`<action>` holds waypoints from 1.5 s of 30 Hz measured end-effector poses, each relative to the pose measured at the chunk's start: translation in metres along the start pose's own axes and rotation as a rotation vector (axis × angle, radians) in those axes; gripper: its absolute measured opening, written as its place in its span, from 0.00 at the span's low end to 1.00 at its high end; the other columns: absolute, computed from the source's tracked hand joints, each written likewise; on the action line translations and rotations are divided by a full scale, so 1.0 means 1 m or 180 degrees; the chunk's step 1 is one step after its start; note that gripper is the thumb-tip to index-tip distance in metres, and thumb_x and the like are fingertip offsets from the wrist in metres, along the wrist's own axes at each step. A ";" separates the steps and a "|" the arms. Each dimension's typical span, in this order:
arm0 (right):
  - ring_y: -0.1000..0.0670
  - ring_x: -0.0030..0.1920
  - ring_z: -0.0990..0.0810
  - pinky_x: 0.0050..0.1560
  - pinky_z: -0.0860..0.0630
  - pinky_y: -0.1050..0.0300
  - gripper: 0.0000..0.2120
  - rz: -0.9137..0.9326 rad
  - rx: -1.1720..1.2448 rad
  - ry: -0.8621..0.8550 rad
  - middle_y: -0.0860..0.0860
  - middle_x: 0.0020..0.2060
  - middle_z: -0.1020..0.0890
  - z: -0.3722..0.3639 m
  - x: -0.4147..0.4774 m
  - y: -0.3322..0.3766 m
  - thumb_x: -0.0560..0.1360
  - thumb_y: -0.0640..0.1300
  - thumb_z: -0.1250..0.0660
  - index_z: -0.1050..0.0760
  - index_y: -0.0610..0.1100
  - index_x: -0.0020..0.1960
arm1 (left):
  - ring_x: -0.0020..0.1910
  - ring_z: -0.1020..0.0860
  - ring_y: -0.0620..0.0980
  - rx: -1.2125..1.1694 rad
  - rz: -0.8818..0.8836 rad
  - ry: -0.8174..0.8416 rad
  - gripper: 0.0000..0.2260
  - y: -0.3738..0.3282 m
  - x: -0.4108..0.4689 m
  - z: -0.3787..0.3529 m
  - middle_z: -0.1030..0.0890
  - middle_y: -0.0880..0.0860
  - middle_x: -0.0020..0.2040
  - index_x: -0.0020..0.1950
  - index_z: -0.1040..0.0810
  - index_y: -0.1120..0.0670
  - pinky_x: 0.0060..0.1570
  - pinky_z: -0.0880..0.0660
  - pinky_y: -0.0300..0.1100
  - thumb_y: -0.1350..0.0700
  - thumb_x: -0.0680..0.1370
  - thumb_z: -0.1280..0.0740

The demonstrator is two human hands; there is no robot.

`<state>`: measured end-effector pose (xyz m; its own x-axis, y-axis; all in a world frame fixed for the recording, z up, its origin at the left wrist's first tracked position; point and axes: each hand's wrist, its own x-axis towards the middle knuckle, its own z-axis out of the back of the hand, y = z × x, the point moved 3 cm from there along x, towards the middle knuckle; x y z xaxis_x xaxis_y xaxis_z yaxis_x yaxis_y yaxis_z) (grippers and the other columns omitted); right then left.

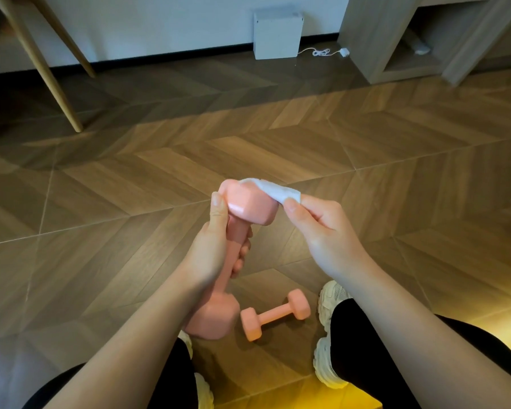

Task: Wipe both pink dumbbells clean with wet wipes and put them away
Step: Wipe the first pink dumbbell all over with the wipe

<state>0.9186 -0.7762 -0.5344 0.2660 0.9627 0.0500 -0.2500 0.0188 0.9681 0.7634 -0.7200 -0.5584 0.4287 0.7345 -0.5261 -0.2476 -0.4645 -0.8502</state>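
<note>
My left hand [216, 246] grips the handle of a pink dumbbell [248, 206], held nearly upright in the middle of the view, thumb resting on its upper head. My right hand [322, 228] pinches a white wet wipe [273, 190] and presses it against the far top side of that upper head. The dumbbell's lower head hangs just above the floor between my feet. A second pink dumbbell [275, 317] lies on the wooden floor to the right of the lower head, touched by neither hand.
My white sneakers [331, 308] and black-trousered legs frame the lying dumbbell. Herringbone wood floor [278, 143] stretches ahead. Wooden furniture legs [56, 84] stand far left, a white box [278, 32] with a cable by the wall, a grey shelf unit [396, 54] far right.
</note>
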 end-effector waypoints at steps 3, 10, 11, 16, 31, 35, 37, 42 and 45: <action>0.59 0.26 0.39 0.29 0.42 0.66 0.24 -0.0161 0.0002 -0.0080 0.59 0.22 0.36 0.002 0.003 -0.006 0.82 0.44 0.40 0.38 0.48 0.28 | 0.24 0.33 0.47 -0.0087 -0.0096 0.0101 0.37 0.000 0.001 0.002 0.28 0.54 0.30 0.38 0.25 0.56 0.27 0.36 0.39 0.27 0.74 0.57; 0.53 0.49 0.20 0.56 0.25 0.54 0.16 -0.0329 0.0392 0.0150 0.55 0.45 0.16 0.005 0.005 -0.007 0.80 0.47 0.42 0.17 0.46 0.44 | 0.27 0.38 0.47 0.0073 -0.0422 0.0611 0.39 -0.004 -0.006 0.001 0.32 0.56 0.31 0.43 0.27 0.60 0.30 0.42 0.43 0.26 0.75 0.58; 0.49 0.58 0.20 0.65 0.27 0.48 0.16 -0.0315 0.0471 0.0226 0.51 0.54 0.15 0.001 0.005 0.003 0.81 0.47 0.43 0.16 0.46 0.53 | 0.27 0.39 0.47 0.0100 -0.0451 0.0679 0.39 -0.003 -0.007 0.000 0.33 0.57 0.32 0.43 0.28 0.62 0.31 0.44 0.45 0.27 0.74 0.56; 0.36 0.59 0.24 0.47 0.33 0.63 0.29 -0.0302 0.0867 0.0189 0.26 0.56 0.24 -0.002 0.001 0.009 0.81 0.50 0.44 0.27 0.22 0.59 | 0.32 0.42 0.48 0.0334 -0.0267 0.0775 0.42 0.006 -0.009 -0.007 0.38 0.56 0.38 0.53 0.26 0.61 0.35 0.46 0.48 0.24 0.72 0.53; 0.37 0.56 0.22 0.61 0.29 0.36 0.16 -0.0308 0.0378 0.0274 0.40 0.53 0.17 0.002 0.005 -0.004 0.80 0.52 0.43 0.16 0.53 0.56 | 0.31 0.42 0.50 0.0132 -0.0726 0.0717 0.42 0.006 -0.009 -0.005 0.41 0.63 0.33 0.40 0.34 0.66 0.34 0.47 0.50 0.23 0.69 0.43; 0.52 0.49 0.20 0.53 0.27 0.55 0.16 -0.0370 0.0408 0.0345 0.50 0.46 0.14 0.001 0.001 -0.006 0.79 0.50 0.41 0.17 0.43 0.51 | 0.30 0.41 0.49 0.0413 -0.0475 0.0744 0.43 0.009 -0.007 -0.004 0.37 0.57 0.34 0.44 0.30 0.66 0.34 0.47 0.52 0.22 0.70 0.46; 0.49 0.51 0.20 0.55 0.29 0.56 0.19 -0.0366 0.0368 0.0415 0.44 0.49 0.15 0.001 -0.002 -0.005 0.79 0.50 0.41 0.18 0.37 0.51 | 0.32 0.42 0.49 0.0310 -0.0420 0.0678 0.40 0.011 -0.005 -0.006 0.39 0.56 0.36 0.54 0.24 0.61 0.33 0.48 0.50 0.25 0.73 0.50; 0.40 0.55 0.19 0.57 0.27 0.40 0.20 -0.0205 0.0176 0.0238 0.37 0.50 0.17 0.010 -0.004 -0.008 0.80 0.52 0.41 0.19 0.37 0.52 | 0.27 0.38 0.47 -0.0152 -0.0205 0.0548 0.35 0.006 -0.002 -0.003 0.32 0.53 0.31 0.42 0.27 0.57 0.28 0.43 0.42 0.28 0.77 0.58; 0.34 0.58 0.23 0.58 0.28 0.32 0.26 -0.0287 0.0046 0.0142 0.35 0.54 0.19 0.012 0.000 -0.008 0.80 0.55 0.42 0.22 0.31 0.55 | 0.27 0.40 0.47 -0.0128 -0.0491 0.0642 0.37 0.006 -0.003 -0.005 0.34 0.54 0.30 0.41 0.28 0.59 0.28 0.44 0.42 0.26 0.75 0.54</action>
<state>0.9314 -0.7794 -0.5390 0.2450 0.9683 -0.0481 -0.2135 0.1023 0.9716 0.7645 -0.7274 -0.5623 0.6243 0.6866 -0.3726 -0.1327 -0.3768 -0.9167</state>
